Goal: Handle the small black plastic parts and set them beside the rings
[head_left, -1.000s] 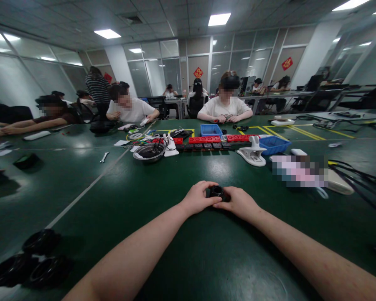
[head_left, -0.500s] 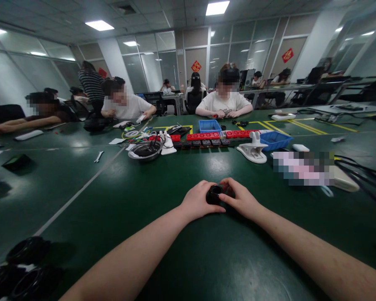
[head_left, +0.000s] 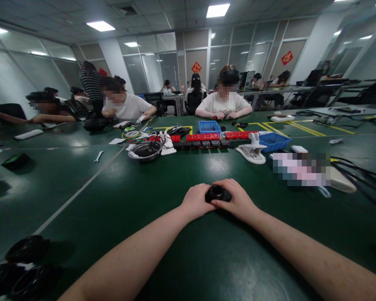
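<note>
A glossy black round part with a hole in its top stands on the green table in front of me. My left hand is closed around its left side, with the fingertips partly hidden behind it. From the right, my right hand grips the same part, thumb at the front and fingers over the far side. Three similar black round parts sit at the lower left corner, away from both hands.
Across the table lie red power strips, blue trays, a white clip stand and a bowl of cables. A small wrench lies left of them. Co-workers sit opposite, one in a white shirt. Cables run at right.
My right hand has closed in on the black round part, its thumb now at the front. My left thumb, stretched out before, is now largely covered.
</note>
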Demonstrator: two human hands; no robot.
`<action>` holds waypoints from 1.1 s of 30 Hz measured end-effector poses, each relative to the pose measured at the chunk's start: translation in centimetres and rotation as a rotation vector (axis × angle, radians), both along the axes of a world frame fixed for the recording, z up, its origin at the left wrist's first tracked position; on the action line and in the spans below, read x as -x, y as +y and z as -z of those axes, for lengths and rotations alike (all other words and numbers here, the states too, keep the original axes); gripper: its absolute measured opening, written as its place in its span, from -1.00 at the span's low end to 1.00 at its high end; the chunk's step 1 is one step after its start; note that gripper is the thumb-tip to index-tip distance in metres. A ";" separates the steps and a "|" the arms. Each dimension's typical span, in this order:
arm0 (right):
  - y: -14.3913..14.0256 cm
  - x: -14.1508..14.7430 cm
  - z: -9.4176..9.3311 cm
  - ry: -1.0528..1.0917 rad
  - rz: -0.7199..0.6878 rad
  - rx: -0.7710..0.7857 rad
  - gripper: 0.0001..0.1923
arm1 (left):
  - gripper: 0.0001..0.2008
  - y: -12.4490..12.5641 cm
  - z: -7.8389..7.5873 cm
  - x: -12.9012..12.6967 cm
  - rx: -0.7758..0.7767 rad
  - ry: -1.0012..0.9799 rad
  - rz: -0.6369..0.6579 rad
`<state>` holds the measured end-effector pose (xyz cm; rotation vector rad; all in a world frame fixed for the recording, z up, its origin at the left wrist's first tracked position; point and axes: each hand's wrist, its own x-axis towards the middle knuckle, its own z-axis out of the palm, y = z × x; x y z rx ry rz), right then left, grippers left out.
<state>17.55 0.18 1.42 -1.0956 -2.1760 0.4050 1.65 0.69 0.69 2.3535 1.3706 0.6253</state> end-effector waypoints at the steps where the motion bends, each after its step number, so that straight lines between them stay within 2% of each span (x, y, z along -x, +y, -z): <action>1: 0.0 -0.1 -0.1 0.011 0.016 -0.023 -0.60 | -0.71 0.0 0.0 0.0 0.008 -0.008 -0.009; 7: 0.0 -0.6 -0.3 0.166 0.184 -0.115 -0.62 | -0.64 -0.3 -0.1 -0.2 0.023 -0.051 -0.031; 10: 0.4 -0.8 0.3 0.269 0.222 -0.093 -0.61 | -0.66 -0.2 0.0 0.0 -0.017 -0.049 -0.084; 14: 1.2 -1.1 1.4 0.325 0.218 0.011 -0.62 | -0.63 0.3 0.2 0.5 -0.051 -0.022 -0.204; 17: 1.5 -1.1 1.8 0.335 0.219 0.063 -0.65 | -0.62 0.6 0.2 0.7 -0.042 0.000 -0.248; 23: 1.3 -0.9 1.5 0.290 0.124 0.078 -0.68 | -0.61 0.5 0.1 0.7 -0.026 -0.014 -0.248; 27: 1.3 -0.9 1.6 0.262 0.054 0.144 -0.64 | -0.55 0.5 0.2 0.8 -0.024 -0.064 -0.244; 31: 1.4 -1.2 1.7 0.193 0.055 0.138 -0.57 | -0.49 0.6 0.5 0.8 -0.021 -0.101 -0.235; 33: 1.7 -1.4 1.8 0.182 0.101 0.110 -0.60 | -0.49 0.7 0.6 0.8 -0.031 -0.104 -0.224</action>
